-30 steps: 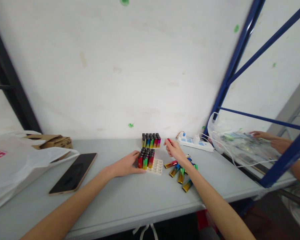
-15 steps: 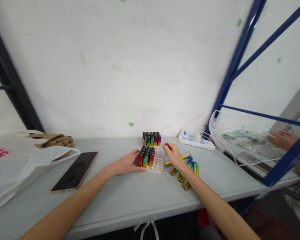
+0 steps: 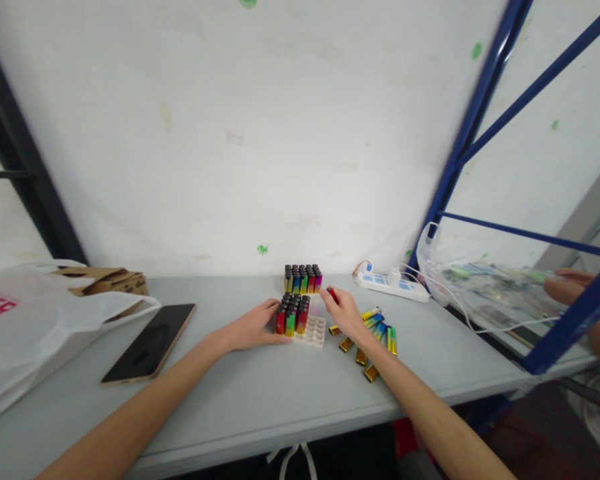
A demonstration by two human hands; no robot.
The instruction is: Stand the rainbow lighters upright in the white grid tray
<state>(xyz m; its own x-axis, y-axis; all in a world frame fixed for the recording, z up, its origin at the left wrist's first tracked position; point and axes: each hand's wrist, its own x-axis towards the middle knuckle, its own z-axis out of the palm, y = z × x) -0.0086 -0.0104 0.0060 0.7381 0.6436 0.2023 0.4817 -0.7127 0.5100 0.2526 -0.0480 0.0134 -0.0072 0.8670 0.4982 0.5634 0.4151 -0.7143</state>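
Note:
A pale tray (image 3: 316, 331) with rows of round-cornered cells lies on the table. Several upright cigarette lighters (image 3: 293, 315) with black tops fill its left part, while cells on the right show bare. Wrapped about the tray's left end is my left hand (image 3: 253, 325), thumb along the front edge and fingers behind. My right hand (image 3: 345, 312) is closed on a red lighter (image 3: 332, 293) just right of the standing lighters, mostly covered by the fingers. Loose gold, blue and green lighters (image 3: 373, 372) lie beneath and beside my right wrist.
Behind stands another block of upright lighters (image 3: 303, 279). A white power strip (image 3: 393, 285) lies back right, near a blue metal frame (image 3: 450, 173). Left are a phone (image 3: 150, 343), a white plastic bag (image 3: 25, 333) and cardboard (image 3: 115, 282). Another person's hand (image 3: 570, 287) shows far right.
My right hand has shifted slightly left and turned, and more of the red lighter shows. My left hand stays on the tray. The other person's hand has moved a little right.

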